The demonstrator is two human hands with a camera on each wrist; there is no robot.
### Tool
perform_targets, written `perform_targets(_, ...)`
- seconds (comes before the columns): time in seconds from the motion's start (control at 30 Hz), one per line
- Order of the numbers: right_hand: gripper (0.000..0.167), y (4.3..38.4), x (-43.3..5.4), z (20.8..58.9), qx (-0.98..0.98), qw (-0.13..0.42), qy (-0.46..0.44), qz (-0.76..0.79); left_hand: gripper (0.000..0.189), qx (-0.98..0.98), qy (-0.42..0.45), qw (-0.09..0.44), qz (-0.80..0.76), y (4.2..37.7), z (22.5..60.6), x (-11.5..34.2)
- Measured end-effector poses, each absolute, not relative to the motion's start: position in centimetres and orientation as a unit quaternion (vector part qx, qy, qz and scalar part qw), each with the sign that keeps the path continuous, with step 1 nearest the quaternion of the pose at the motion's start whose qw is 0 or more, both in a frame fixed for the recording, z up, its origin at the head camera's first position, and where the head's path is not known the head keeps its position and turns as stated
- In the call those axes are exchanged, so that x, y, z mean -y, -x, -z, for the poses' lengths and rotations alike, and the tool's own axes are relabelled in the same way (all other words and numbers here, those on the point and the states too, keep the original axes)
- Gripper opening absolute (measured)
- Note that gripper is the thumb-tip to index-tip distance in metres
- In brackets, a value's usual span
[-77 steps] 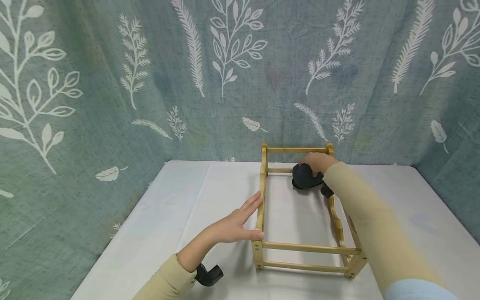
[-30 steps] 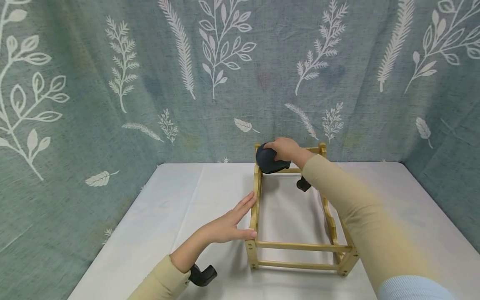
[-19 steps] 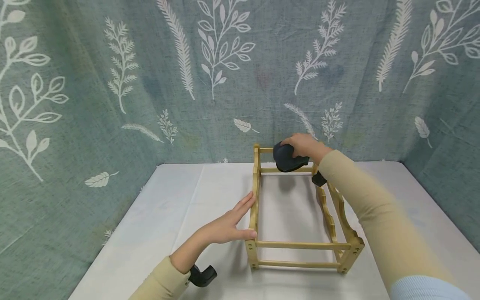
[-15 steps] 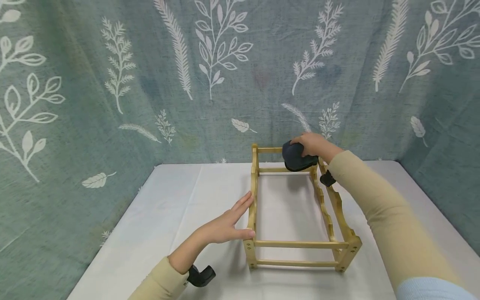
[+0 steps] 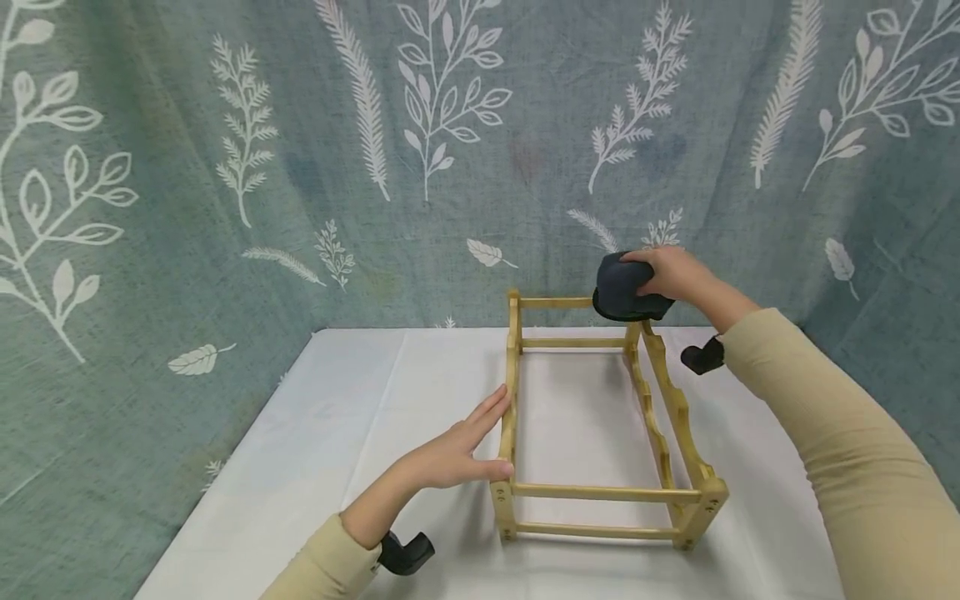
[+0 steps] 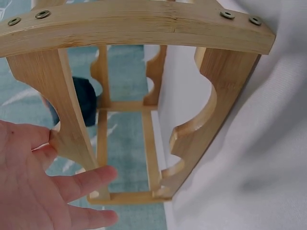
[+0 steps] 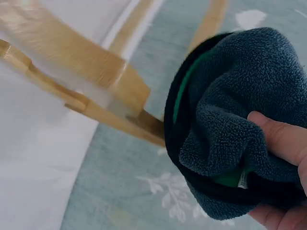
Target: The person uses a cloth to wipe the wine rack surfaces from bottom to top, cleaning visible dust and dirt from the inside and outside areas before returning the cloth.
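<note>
A wooden wine rack (image 5: pixel 611 492) with scalloped side rails stands on the white table. My left hand (image 5: pixel 461 454) lies against its left side, fingers spread; in the left wrist view the hand (image 6: pixel 43 177) touches a scalloped rail. Above the rack's far right corner, my right hand (image 5: pixel 671 273) grips a dark blue-grey cleaning cloth (image 5: pixel 624 287). Close up in the right wrist view, the cloth (image 7: pixel 240 86) is bunched and fuzzy, with black edging, a green inner side and a small white label. The thumb presses its front; some fingers are hidden behind it.
The white table (image 5: pixel 420 375) ends at a green-grey leaf-patterned curtain (image 5: pixel 420 233) close behind the rack. A black wrist camera mount (image 5: pixel 405 552) sits on my left wrist, and another black mount (image 5: pixel 703 357) hangs under my right forearm.
The right hand has carried the cloth from the far left rail across to the far right corner and slightly up. The left hand has stayed on the rack's left side.
</note>
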State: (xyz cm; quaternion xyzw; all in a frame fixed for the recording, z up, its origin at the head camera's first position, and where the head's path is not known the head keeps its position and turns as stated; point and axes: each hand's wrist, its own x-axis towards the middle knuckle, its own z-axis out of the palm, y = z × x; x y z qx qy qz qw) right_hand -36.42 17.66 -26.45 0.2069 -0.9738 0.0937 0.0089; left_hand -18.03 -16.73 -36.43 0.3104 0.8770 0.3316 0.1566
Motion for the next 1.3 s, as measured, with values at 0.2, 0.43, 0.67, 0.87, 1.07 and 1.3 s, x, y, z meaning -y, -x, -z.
perform_targets(0.2, 0.063, 33.2, -21.8, 26.1, 0.972, 0.032, -0.17, -0.158, 0.089, -0.877, -0.307, 0.15, -0.336, 18.0, 36.6, 16.7)
perform_targets(0.43, 0.068, 30.2, -26.5, 28.5, 0.973, 0.025, -0.136, -0.186, 0.089, -0.876, -0.308, 0.154, -0.338, 18.0, 36.7, 16.6)
perform_targets(0.67, 0.07, 27.5, -29.9, 32.9, 0.972, 0.025, -0.123, -0.201, 0.093, -0.872, -0.315, 0.154, -0.342, 17.9, 36.6, 16.6)
perform_targets(0.87, 0.07, 26.1, -31.8, 37.3, 0.972, 0.019, -0.116, -0.205, 0.092, -0.871, -0.318, 0.149, -0.345, 17.9, 36.5, 16.5)
perform_targets(1.07, 0.072, 25.1, -32.6, 40.7, 0.971, 0.009, -0.108, -0.212, 0.091, -0.869, -0.317, 0.151, -0.347, 17.9, 36.5, 16.4)
perform_targets(1.3, 0.074, 24.5, -32.9, 42.5, 0.968, 0.009, -0.108, -0.224, 0.091, -0.868, -0.324, 0.149, -0.346, 18.2, 36.9, 16.5)
